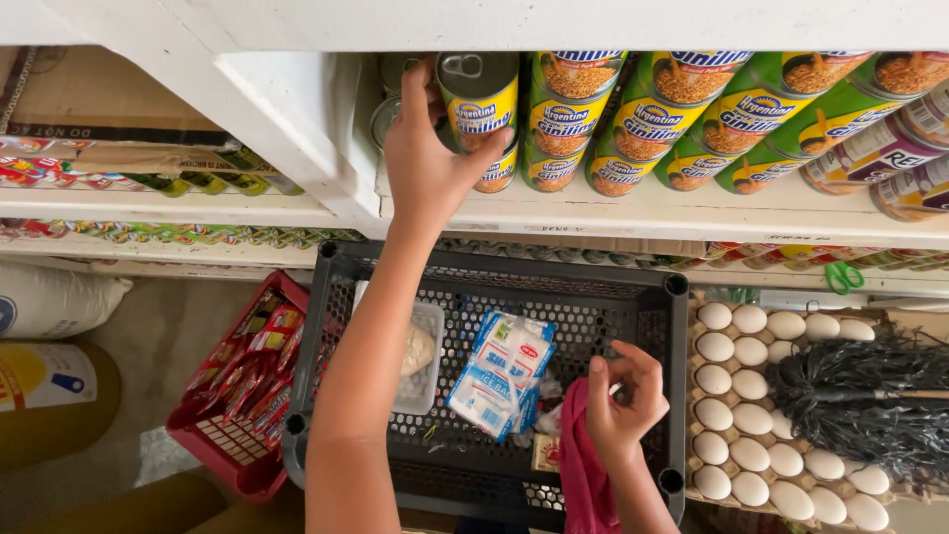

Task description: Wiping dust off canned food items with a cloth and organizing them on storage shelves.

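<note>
The white shelf (692, 213) runs off the right edge of the view, and a thick white board above it cuts off the tops of everything standing there. On it lie rows of cylindrical tins with glossy green and yellow labels (682, 104), ends outward; those farther back are hidden by the front ones, and the purple-banded tins (890, 148) at the right edge are only partly in view.

Below the shelf sits a black plastic crate (633, 297) with mesh walls and round corner posts. Its near edge is cut off, and the left forearm crosses its left side. Inside lie soft white-and-blue packets (499, 371), and a clear lidded tub (420, 356) is half hidden behind the arm.

Right of the crate, a pulp tray of smooth white eggs (736, 396) is partly covered by a dark feather duster (860, 396). Left of it, a red plastic basket (237, 435) holds shiny sachets too small to make out.

The left hand (425, 158) is raised to the shelf's left end, its grip closed around a yellow-labelled can (481, 99) with a ring-pull metal lid, thumb and fingers on opposite sides. The can is at the front edge of the shelf, just beside the row of tins.

The right hand (623, 391) hovers over the crate's right side, fingers curled narrowly, with a pink cloth (583, 465) hanging below it; I cannot tell whether the fingers pinch it.
</note>
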